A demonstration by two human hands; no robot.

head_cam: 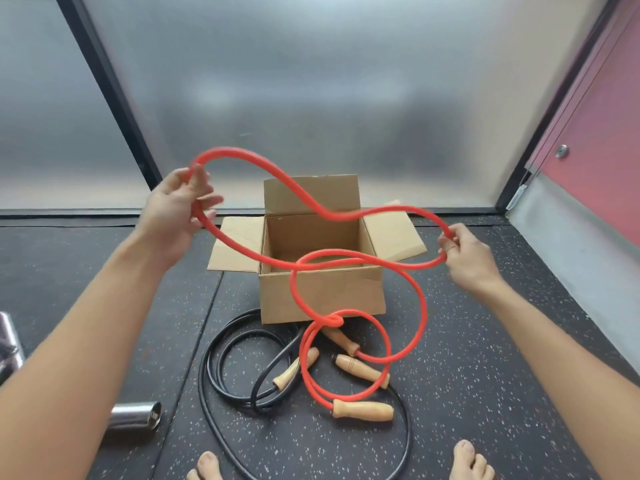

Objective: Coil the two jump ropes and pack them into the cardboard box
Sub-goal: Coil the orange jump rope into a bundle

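I hold the red jump rope (420,303) up in front of the open cardboard box (322,296). My left hand (175,211) grips it at the upper left and my right hand (465,252) pinches it at the right. Between my hands the rope sags in a wave over the box. Lower loops hang to the floor, knotted near the box's front. Its wooden handles (363,410) lie on the floor. The black jump rope (207,362) lies loosely coiled on the floor, with its wooden handles (296,368) among the red loops. The box looks empty inside.
A shiny metal cylinder (136,415) lies on the speckled black floor at the lower left, with more metal at the left edge. My bare toes (469,460) show at the bottom. Frosted glass panels stand behind the box; a red door is at the right.
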